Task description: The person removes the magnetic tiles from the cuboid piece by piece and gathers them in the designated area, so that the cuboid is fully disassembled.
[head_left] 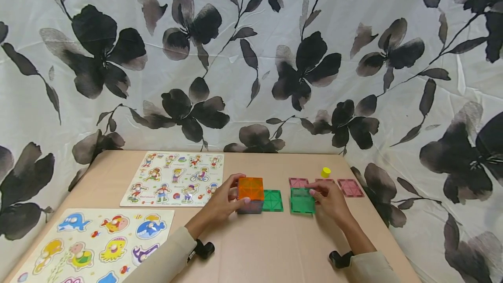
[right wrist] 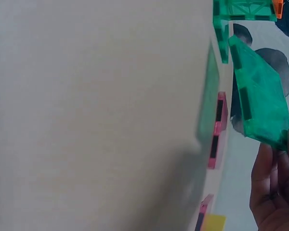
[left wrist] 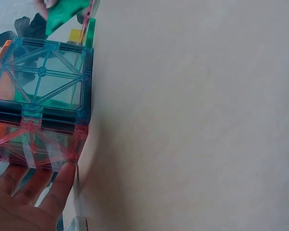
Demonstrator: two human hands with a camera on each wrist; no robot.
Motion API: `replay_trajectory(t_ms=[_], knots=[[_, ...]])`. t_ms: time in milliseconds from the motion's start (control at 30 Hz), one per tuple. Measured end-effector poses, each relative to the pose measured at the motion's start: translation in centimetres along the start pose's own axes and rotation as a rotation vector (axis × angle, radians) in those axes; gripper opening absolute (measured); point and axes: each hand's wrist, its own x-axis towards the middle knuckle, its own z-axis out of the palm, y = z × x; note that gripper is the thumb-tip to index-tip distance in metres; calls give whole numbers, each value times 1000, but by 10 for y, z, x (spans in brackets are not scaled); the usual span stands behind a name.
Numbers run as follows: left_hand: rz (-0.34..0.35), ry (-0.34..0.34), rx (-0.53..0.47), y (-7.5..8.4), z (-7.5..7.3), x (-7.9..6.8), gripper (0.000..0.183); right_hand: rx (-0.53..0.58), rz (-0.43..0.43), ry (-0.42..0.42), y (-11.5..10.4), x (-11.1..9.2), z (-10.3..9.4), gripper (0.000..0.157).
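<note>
A person's left hand (head_left: pixel 220 205) grips a cube (head_left: pixel 251 188) near the middle of the tabletop (head_left: pixel 275 248); the right hand (head_left: pixel 334 204) pinches a raised green tile (head_left: pixel 302 201), partly masking pink tiles (head_left: pixel 350 188) and a yellow peg (head_left: pixel 325 172) toward the far right corner. A flat green tile (head_left: pixel 273 201) lies between, picture boards (head_left: pixel 166 176) toward the left edge.

Us in beige: left sleeve (head_left: pixel 163 254), right sleeve (head_left: pixel 373 269), plus a black left cam (head_left: pixel 205 249) and right cam (head_left: pixel 339 259).
Both sleeves are long, plain and pretty light, with more of the left one in shot. Our cams are small, dark, rounded lumps sitting right by the sleeve ends, and any markings are too tiny for us to read. Past those, our left hand (head_left: pixel 223 200) and right hand (head_left: pixel 329 195) are just bare.
</note>
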Motion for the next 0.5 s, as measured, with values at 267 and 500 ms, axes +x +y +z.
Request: replay_trajectory(t_ms=[267,500], knots=[[4,7,20,-1,0,1,71,-44,-20,-37,15,-5,1,23],[-7,9,32,0,0,0,72,-111,-13,-43,19,-7,5,23]])
